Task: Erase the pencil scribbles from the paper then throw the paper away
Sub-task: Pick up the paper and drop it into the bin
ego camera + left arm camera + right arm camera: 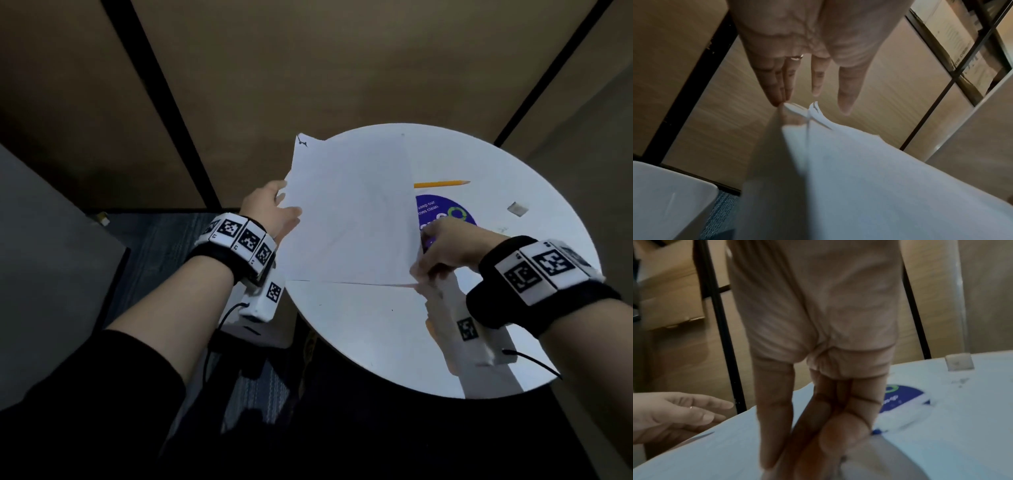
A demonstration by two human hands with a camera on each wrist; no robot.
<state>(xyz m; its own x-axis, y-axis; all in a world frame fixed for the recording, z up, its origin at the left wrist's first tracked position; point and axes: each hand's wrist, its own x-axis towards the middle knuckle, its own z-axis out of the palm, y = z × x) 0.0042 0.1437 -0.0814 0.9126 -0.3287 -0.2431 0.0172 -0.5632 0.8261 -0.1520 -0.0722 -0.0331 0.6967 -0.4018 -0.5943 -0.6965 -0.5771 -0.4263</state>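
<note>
**Two hands lifting the sheet off the desk**

Both hands are working the paper (346,219), which is tilting up at frame centre above the round desk (376,342). The right hand (442,246) is pinching its right edge, apparently to raise it for disposal. The left hand (274,209) is reaching in with straight, spread fingers (777,84) touching the left edge, holding nothing. Right of the sheet, the pencil (442,184) and eraser (516,208) are lying on the desk, seemingly set aside.
</note>
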